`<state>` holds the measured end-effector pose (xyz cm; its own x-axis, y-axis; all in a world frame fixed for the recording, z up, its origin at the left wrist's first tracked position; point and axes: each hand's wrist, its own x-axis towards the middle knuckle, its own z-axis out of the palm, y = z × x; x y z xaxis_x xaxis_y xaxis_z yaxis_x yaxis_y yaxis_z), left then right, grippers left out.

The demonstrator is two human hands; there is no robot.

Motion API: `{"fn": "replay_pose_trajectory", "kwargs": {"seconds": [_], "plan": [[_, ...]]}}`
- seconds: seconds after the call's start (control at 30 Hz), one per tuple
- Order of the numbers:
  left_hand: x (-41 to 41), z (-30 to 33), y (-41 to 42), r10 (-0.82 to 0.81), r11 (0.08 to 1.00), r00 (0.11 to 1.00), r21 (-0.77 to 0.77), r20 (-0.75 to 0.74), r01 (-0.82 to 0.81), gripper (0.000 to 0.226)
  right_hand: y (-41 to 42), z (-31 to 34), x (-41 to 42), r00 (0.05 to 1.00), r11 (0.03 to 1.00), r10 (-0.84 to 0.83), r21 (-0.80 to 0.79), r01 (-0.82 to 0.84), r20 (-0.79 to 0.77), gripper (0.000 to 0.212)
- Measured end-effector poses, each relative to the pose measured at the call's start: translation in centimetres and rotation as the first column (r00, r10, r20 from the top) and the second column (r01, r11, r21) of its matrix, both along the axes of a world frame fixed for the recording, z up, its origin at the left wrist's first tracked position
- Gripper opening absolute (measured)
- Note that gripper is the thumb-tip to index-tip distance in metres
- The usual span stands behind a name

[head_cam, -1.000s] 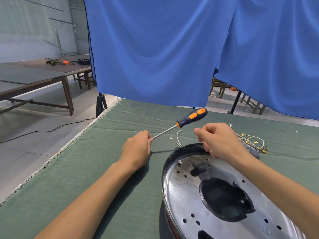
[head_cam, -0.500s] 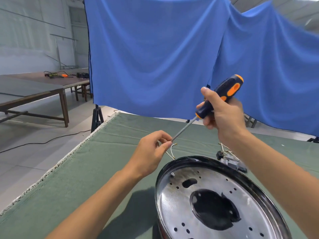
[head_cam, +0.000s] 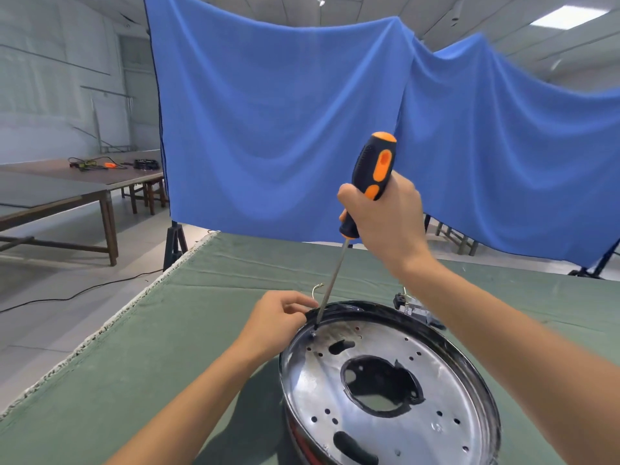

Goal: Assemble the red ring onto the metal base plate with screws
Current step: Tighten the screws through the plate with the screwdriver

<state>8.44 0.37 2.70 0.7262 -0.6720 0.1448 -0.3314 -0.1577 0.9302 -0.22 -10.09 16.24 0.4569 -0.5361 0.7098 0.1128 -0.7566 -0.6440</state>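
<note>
- On the green cloth-covered table [head_cam: 141, 374], toward 5 o'clock in the view, lies the round metal base plate [head_cam: 385, 391], shiny face up, with a dark rim, a large dark cutout at its middle and small holes scattered across it.
- At the plate's 7 o'clock edge a sliver of the red ring [head_cam: 303, 446] shows beneath the rim; the rest of it is hidden under the plate.
- A screw [head_cam: 313, 334] sits at about 11 o'clock on the plate, just inside the rim.
- The right hand [head_cam: 385, 223] wraps its fingers around the black-and-orange handle of the screwdriver [head_cam: 367, 186], holding it nearly upright, handle leaning slightly toward 1 o'clock, tip down on the screw.
- Half a second ago the screwdriver slanted in the air with its tip up at the left fingers; a second ago it was almost level and held by the shaft alone. Now it stands steep with its tip at the plate.
- The left hand [head_cam: 278, 317] has dropped from the air to the plate's 11 o'clock rim, fingers curled and resting on the edge right beside the shaft; whether they pinch the shaft or the screw I cannot tell.
- Beyond the plate at 1 o'clock lies a small dark part with wires [head_cam: 411, 305], and a bent wire [head_cam: 317, 287] pokes up at 12 o'clock.
- Behind the table hangs a blue curtain [head_cam: 268, 129].
</note>
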Motion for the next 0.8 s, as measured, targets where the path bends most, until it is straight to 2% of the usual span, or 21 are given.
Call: {"fn": "replay_pose_trajectory", "kwargs": {"seconds": [0.17,0.8], "plan": [[0.0,-0.8,-0.1,-0.018,1.0,1.0,-0.006,0.013,0.018,0.049,-0.1,-0.9,0.7,1.0,1.0,0.025,-0.011,-0.025,-0.007,0.025],[0.1,-1.0,-0.3,-0.007,1.0,1.0,0.015,0.023,0.007,0.042,-0.3,-1.7,1.0,1.0,0.999,-0.004,-0.037,0.003,-0.027,0.023]]}}
